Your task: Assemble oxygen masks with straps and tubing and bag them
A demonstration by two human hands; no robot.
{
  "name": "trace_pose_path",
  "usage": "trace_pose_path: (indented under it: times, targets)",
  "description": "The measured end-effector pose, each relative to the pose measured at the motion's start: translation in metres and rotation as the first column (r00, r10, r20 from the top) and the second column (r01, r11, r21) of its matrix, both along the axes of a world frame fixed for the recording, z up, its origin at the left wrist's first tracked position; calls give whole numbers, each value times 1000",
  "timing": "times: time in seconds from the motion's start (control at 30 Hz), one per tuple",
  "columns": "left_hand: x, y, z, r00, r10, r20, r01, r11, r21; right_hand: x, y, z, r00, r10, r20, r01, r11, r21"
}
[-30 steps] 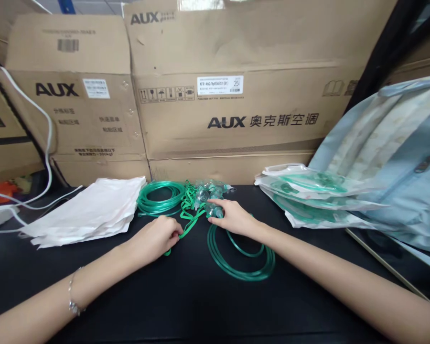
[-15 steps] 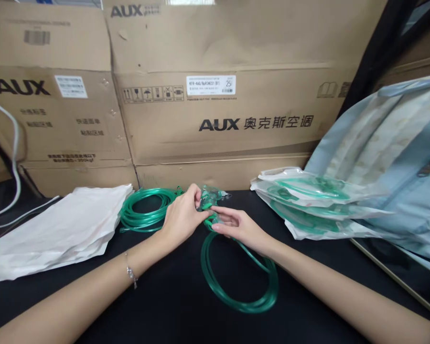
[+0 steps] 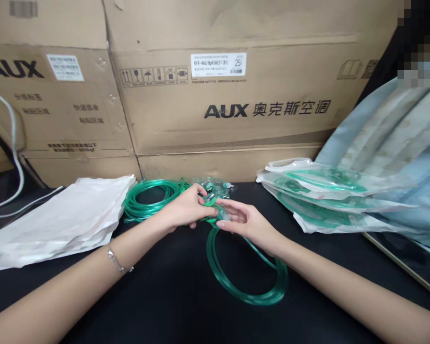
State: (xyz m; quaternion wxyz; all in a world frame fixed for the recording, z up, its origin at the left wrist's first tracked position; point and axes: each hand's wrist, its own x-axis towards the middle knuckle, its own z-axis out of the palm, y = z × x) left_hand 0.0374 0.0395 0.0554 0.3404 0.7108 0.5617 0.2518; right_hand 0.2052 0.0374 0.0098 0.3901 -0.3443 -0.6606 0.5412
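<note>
My left hand (image 3: 186, 209) is closed in a pinch on a green strap beside a clear plastic mask (image 3: 215, 188). Facing it, my right hand (image 3: 244, 221) holds the mask's lower end, fingers curled around it. A coil of green tubing (image 3: 243, 272) hangs from that end and lies on the black table under my right wrist. A second green tubing coil (image 3: 148, 198) lies behind my left hand.
A stack of white bags (image 3: 57, 220) lies at the left. Several sealed bags with green tubing (image 3: 318, 196) are piled at the right, against a pale blue bag (image 3: 397, 143). Cardboard boxes (image 3: 229, 95) wall off the back. White cables (image 3: 14, 157) run at far left.
My left hand has moved from the strap near the table's middle up to the mask, meeting my right hand. The mask end has lifted slightly and the camera has shifted.
</note>
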Motion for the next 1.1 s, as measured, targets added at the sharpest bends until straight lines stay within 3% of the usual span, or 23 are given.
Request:
trace_pose_path:
  times: [0.1, 0.2, 0.3, 0.37, 0.43, 0.5, 0.57, 0.63, 0.83, 0.97, 1.03, 1.1]
  targets:
    - [-12, 2, 13, 961, -95, 259, 144, 973, -179, 3, 1, 1, 999, -43, 6, 44, 998, -47]
    - [-19, 6, 17, 934, -143, 329, 203, 966, -157, 4, 2, -1, 997, -70, -21, 69, 996, -53]
    - [-17, 7, 12, 973, -155, 169, 156, 988, 10, 3, 2, -2, 998, -63, -29, 60, 996, -66]
    - [-11, 5, 5, 991, -128, -44, 134, 963, 235, 3, 1, -3, 998, -42, -50, 38, 996, -85]
    - [-5, 1, -3, 956, -32, -292, 176, 858, 483, 2, 1, -4, 996, -27, -89, 17, 994, -105]
    - [-2, -3, -9, 879, 81, -470, 260, 744, 615, 2, 1, -5, 993, -24, -115, 9, 992, -129]
    - [-1, -5, -12, 818, 92, -568, 344, 712, 612, 2, 2, -4, 993, -36, -113, 17, 987, -163]
    - [-3, -6, -12, 792, 23, -610, 405, 729, 553, 3, 3, -4, 993, -54, -104, 33, 981, -192]
    - [-13, -4, -4, 794, -177, -582, 492, 749, 444, 3, 3, -1, 992, -99, -82, 85, 983, -165]
    - [-15, -1, 3, 904, -122, -409, 341, 783, 520, 4, 1, 1, 986, -157, 59, 158, 988, -2]
    - [-16, 4, 2, 935, -64, -348, 260, 790, 555, 5, -1, 2, 946, -229, 228, 185, 962, 199]
    - [-20, 11, -4, 922, -41, -386, 274, 772, 573, 6, -5, 2, 847, -314, 429, 128, 904, 408]
